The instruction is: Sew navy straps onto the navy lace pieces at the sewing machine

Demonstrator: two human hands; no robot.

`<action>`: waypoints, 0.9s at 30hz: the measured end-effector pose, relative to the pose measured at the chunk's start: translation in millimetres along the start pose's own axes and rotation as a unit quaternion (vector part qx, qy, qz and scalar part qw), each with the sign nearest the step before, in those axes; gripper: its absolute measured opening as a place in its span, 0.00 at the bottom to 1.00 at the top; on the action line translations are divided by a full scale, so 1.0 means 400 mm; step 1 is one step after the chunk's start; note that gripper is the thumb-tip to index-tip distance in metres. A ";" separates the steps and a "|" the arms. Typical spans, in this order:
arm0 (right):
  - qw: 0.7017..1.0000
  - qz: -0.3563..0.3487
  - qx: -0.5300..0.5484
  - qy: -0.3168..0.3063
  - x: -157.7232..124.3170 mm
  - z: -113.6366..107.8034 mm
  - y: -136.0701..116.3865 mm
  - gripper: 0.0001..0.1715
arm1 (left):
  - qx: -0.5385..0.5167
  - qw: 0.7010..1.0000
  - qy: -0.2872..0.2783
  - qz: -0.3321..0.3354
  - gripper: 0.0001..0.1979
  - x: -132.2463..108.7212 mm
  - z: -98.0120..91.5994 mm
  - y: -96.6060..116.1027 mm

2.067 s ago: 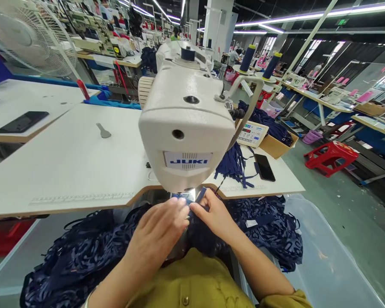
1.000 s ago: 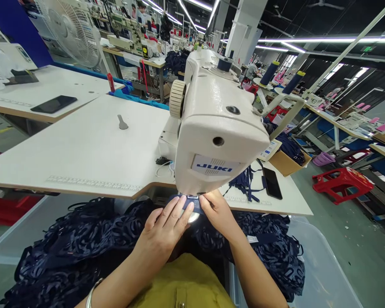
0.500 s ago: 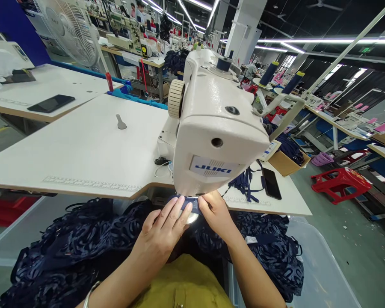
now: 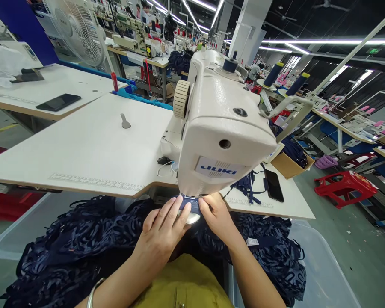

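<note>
While the left hand (image 4: 163, 236) lies flat on navy fabric (image 4: 194, 207), the right hand (image 4: 219, 220) touches its edge, pinch unclear. Keep it flat, hands clear of the sewing machine (image 4: 208, 132).

Strip lights (image 4: 327, 42) glowing under a dark ceiling (image 4: 308, 26), pale pillar (image 4: 249, 21), bright windows (image 4: 362, 78) at right, green floor (image 4: 368, 252), red stool (image 4: 345, 185)
</note>
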State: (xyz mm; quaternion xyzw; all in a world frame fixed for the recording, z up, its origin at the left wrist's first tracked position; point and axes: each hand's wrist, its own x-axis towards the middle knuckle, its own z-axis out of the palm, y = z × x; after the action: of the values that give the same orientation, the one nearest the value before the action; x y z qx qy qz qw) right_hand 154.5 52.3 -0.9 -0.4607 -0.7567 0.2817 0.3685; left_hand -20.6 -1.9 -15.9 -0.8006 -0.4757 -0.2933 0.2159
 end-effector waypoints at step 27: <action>0.984 0.125 0.068 -0.103 -0.099 -0.066 0.181 0.09 | -0.021 0.999 -0.013 -0.024 0.16 0.002 -0.005 0.011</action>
State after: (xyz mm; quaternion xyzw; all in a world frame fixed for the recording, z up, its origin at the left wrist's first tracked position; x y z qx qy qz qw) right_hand 223.6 48.8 -53.0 -0.4946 -0.7060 0.4220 0.2808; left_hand -16.8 -4.8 -14.1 -0.7975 -0.4910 -0.2975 0.1855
